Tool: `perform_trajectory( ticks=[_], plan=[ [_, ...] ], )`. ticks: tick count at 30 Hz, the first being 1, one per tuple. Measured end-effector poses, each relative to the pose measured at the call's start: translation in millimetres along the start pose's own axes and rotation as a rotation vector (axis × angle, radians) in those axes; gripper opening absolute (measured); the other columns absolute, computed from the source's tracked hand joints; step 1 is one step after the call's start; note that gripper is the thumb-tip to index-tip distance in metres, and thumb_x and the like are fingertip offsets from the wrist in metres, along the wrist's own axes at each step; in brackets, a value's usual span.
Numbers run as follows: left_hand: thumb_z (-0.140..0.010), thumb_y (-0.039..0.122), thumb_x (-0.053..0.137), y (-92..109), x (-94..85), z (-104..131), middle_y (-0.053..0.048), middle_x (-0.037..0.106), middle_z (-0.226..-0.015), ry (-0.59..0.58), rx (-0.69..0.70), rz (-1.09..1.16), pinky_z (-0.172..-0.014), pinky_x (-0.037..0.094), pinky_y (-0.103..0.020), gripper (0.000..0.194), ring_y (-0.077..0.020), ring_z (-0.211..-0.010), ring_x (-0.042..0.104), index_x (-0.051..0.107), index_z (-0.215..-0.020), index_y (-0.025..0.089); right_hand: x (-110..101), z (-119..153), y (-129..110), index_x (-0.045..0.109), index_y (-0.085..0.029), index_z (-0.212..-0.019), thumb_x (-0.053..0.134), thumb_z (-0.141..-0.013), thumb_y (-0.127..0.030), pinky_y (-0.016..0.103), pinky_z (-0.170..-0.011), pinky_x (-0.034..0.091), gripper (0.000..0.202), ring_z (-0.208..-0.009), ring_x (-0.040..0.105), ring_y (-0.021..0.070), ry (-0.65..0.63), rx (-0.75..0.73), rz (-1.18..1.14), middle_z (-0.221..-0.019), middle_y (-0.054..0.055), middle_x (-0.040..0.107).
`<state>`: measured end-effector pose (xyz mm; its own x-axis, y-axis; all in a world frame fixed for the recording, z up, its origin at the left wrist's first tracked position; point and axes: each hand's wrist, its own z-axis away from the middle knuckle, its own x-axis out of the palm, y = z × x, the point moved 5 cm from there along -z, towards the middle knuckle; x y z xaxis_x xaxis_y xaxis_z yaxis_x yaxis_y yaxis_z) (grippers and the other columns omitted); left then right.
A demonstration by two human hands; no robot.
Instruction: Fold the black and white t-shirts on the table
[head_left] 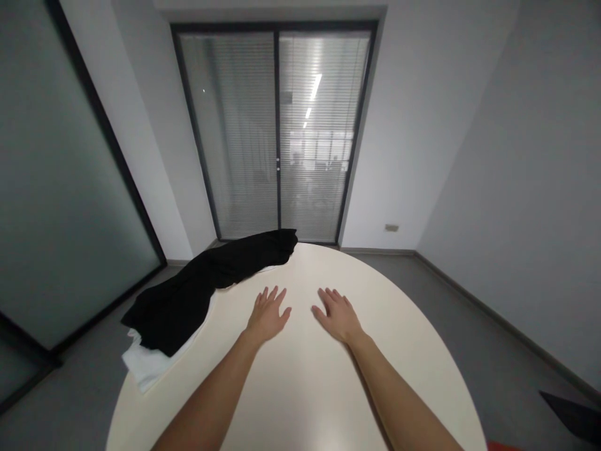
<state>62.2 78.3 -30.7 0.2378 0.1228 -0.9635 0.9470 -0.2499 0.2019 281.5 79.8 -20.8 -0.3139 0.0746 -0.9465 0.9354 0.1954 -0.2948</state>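
Observation:
My left hand (267, 318) is over the round white table (300, 388), palm down with its fingers spread and nothing in it. To its right, my right hand (339, 315) is also palm down, fingers stretched out, holding nothing. A gap separates the two hands. Along the table's far left edge lies a black cloth (188, 300), perhaps a garment, nearest to my left hand but apart from it. Beneath it a white cloth (145, 363) sticks out at the near left end and hangs over the edge.
Beyond the table stands a glazed door or window (277, 138) with blinds and a dark frame. A frosted glass panel (70, 188) is at the left. Low on the back wall is a socket plate (391, 228). A dark object (573, 413) shows at the lower right.

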Motion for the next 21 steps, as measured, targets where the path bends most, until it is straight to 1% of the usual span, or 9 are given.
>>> perform_trajectory(
  ticks=[3,6,9,12,21],
  plan=[
    [-0.096,0.054,0.042,-3.1,0.6,-0.2,-0.009,0.032,-0.163,-0.003,0.024,0.024,-0.121,0.019,-0.052,0.061,-0.0362,-0.151,0.021,0.042,-0.152,0.028,5.2,3.5,1.4,0.039,-0.021,-0.154,0.041,-0.094,-0.063,0.051,-0.121,0.013,0.074,-0.152,0.018,0.0328,-0.065,-0.015,0.028,-0.164,0.012,0.027],
    [-0.096,0.056,0.043,-2.9,0.0,-1.2,-0.009,0.031,-0.163,-0.01,0.022,0.034,-0.121,0.018,-0.054,0.062,-0.038,-0.151,0.019,0.042,-0.152,0.03,4.7,4.1,-0.1,0.037,-0.021,-0.155,0.041,-0.094,-0.063,0.054,-0.121,0.011,0.075,-0.152,0.017,0.0342,-0.064,-0.035,0.036,-0.164,0.011,0.026],
    [-0.096,0.056,0.044,-1.2,0.6,-1.9,-0.008,0.029,-0.164,-0.017,0.022,0.042,-0.121,0.017,-0.056,0.062,-0.0389,-0.152,0.017,0.042,-0.152,0.031,4.0,6.0,-4.8,0.036,-0.025,-0.156,0.041,-0.094,-0.064,0.056,-0.121,0.01,0.073,-0.152,0.017,0.0344,-0.077,-0.088,0.026,-0.164,0.009,0.025],
    [-0.096,0.056,0.044,-0.2,0.9,-2.0,-0.008,0.029,-0.164,-0.016,0.027,0.053,-0.121,0.016,-0.056,0.061,-0.0393,-0.152,0.016,0.043,-0.152,0.031,4.5,7.7,-8.1,0.036,-0.027,-0.156,0.041,-0.093,-0.067,0.056,-0.122,0.011,0.074,-0.153,0.015,0.0348,-0.104,-0.12,0.023,-0.165,0.008,0.024],
    [-0.095,0.057,0.044,0.2,-1.6,-1.5,-0.009,0.029,-0.164,-0.03,0.024,0.07,-0.121,0.016,-0.057,0.063,-0.0408,-0.151,0.016,0.043,-0.152,0.03,3.0,6.6,-11.1,0.039,-0.027,-0.155,0.043,-0.094,-0.064,0.058,-0.121,0.015,0.072,-0.152,0.018,0.0359,-0.109,-0.109,0.064,-0.164,0.008,0.026]
  ],
)
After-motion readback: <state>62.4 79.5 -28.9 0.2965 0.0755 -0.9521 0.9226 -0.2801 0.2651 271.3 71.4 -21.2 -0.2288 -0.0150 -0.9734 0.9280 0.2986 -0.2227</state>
